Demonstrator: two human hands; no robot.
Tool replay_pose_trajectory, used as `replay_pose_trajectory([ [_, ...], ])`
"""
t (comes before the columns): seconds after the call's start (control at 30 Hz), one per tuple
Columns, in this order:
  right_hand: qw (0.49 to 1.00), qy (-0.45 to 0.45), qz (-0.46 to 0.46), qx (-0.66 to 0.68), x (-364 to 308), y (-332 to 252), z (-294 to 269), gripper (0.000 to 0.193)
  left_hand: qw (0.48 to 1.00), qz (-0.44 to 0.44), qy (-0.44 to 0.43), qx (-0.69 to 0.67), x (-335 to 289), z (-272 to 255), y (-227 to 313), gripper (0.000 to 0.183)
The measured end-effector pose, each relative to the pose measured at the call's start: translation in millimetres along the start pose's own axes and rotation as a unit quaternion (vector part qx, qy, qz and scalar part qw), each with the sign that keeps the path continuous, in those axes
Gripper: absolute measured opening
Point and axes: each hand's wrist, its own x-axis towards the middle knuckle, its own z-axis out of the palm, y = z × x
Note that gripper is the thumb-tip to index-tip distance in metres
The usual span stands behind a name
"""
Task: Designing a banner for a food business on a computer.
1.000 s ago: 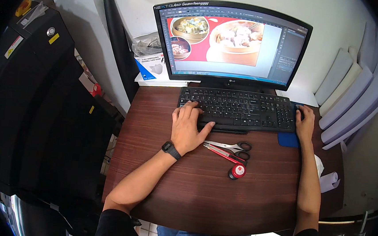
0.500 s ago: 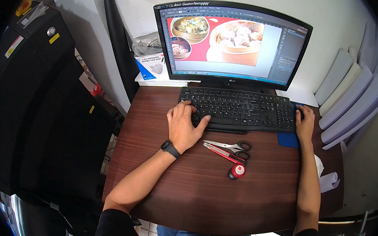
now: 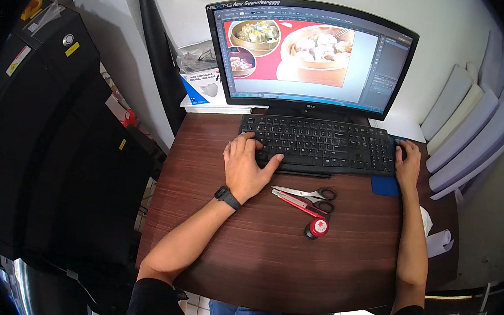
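Note:
My left hand (image 3: 244, 167) rests on the left end of a black keyboard (image 3: 318, 144), fingers on the keys and thumb stretched out toward its front edge. A black watch (image 3: 227, 197) is on that wrist. To the right of the keyboard, my right hand (image 3: 407, 165) is curled over a dark computer mouse, mostly hidden under the fingers, on a blue mouse pad (image 3: 384, 186). Behind the keyboard stands a monitor (image 3: 313, 56) showing pictures of steamed food in bamboo baskets on red, inside an editing program.
On the brown desk (image 3: 244, 257) between my forearms lie scissors (image 3: 314, 194), a red box cutter (image 3: 298, 204) and a small red-and-black round stamp (image 3: 318, 227). A face-mask box (image 3: 205, 88) sits left of the monitor. Paper rolls (image 3: 473, 133) lean at right; a large black machine (image 3: 58, 142) stands at left.

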Motion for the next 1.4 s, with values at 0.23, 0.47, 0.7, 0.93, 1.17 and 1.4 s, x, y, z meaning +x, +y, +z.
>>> replay_pose_trajectory([
  [0.23, 1.000, 0.002, 0.000, -0.002, 0, 1, 1, 0.026, 1.000, 0.021, 0.002, 0.009, 1, -2, 1, 0.043],
  [0.47, 1.000, -0.001, 0.001, 0.003, 0, -2, -1, 0.026, 0.999, 0.016, -0.021, 0.025, -1, -2, 3, 0.039],
  [0.7, 1.000, 0.009, -0.006, 0.006, -1, 3, 2, 0.026, 0.996, 0.068, -0.056, -0.025, -1, -3, 2, 0.040],
  [0.93, 1.000, 0.001, 0.009, 0.010, 0, -1, -1, 0.026, 0.981, 0.141, -0.126, -0.038, -2, -4, 3, 0.049],
  [1.17, 1.000, 0.002, 0.007, 0.015, 0, -6, -4, 0.028, 0.981, 0.137, -0.133, -0.041, -3, -4, 3, 0.049],
  [1.4, 1.000, 0.001, 0.011, 0.017, 0, -6, -5, 0.027, 0.981, 0.134, -0.133, -0.043, -3, -3, 3, 0.049],
])
